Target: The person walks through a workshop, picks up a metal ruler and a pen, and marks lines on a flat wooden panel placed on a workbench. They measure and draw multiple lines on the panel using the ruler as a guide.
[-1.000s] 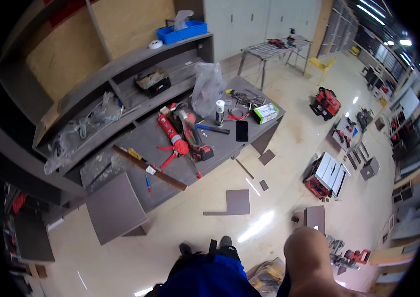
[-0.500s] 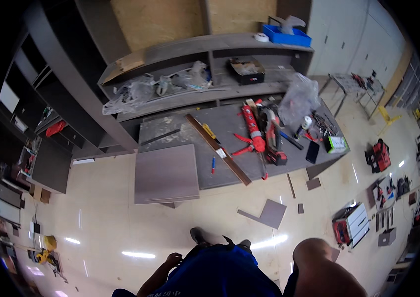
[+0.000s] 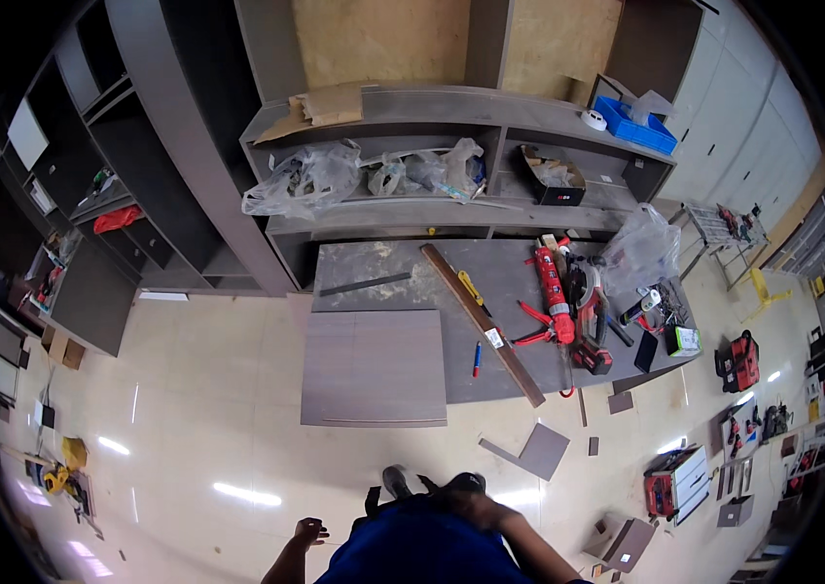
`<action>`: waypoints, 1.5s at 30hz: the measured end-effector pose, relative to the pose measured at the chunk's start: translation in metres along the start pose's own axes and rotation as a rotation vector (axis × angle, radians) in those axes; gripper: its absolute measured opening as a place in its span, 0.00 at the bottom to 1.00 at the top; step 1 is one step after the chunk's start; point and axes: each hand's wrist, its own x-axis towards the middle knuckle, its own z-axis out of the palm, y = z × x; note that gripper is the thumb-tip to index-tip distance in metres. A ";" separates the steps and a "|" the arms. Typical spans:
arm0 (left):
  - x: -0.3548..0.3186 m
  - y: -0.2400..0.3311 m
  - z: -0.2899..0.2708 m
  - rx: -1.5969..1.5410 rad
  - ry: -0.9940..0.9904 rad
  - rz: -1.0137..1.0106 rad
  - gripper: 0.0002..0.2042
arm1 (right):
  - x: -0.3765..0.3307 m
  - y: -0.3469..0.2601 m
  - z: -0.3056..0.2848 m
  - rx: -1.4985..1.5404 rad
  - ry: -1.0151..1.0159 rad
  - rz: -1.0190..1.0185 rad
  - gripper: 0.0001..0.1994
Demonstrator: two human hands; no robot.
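Note:
My left hand (image 3: 307,533) hangs low at my left side, fingers apart and holding nothing, above the glossy beige floor. My right hand (image 3: 466,504) rests against the front of my blue clothing (image 3: 412,550), with the forearm coming in from the lower right; its fingers are too small to read. Nearest ahead of me is a grey workbench (image 3: 374,268) with a large grey panel (image 3: 374,365) lying over its front edge. A long wooden strip (image 3: 481,336) lies slantwise across the bench, beside a blue pen (image 3: 477,358) and red clamps (image 3: 554,292).
Grey shelving (image 3: 432,107) behind the bench holds plastic bags, cardboard and a blue crate (image 3: 636,122). A clear bag (image 3: 641,248) and small tools crowd the bench's right end. Panel offcuts (image 3: 541,450) lie on the floor, and red tool cases (image 3: 738,360) stand to the right.
The view has swung so the bench now sits in the middle. My right arm has drawn in toward my waist, and my left hand shows at the lower edge.

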 end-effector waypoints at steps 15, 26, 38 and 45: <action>0.034 0.169 0.060 -0.062 -0.193 0.193 0.17 | 0.105 0.113 -0.171 -0.251 0.978 0.344 0.38; -0.002 0.188 0.068 -0.080 0.014 0.040 0.17 | 0.146 0.145 -0.228 -0.449 0.900 0.538 0.40; 0.049 0.150 0.060 0.566 -0.171 0.367 0.17 | 0.170 0.123 -0.252 -0.495 0.781 0.719 0.32; 0.058 0.219 -0.008 -0.132 -0.092 0.104 0.17 | 0.187 0.093 -0.187 -0.515 0.935 0.459 0.36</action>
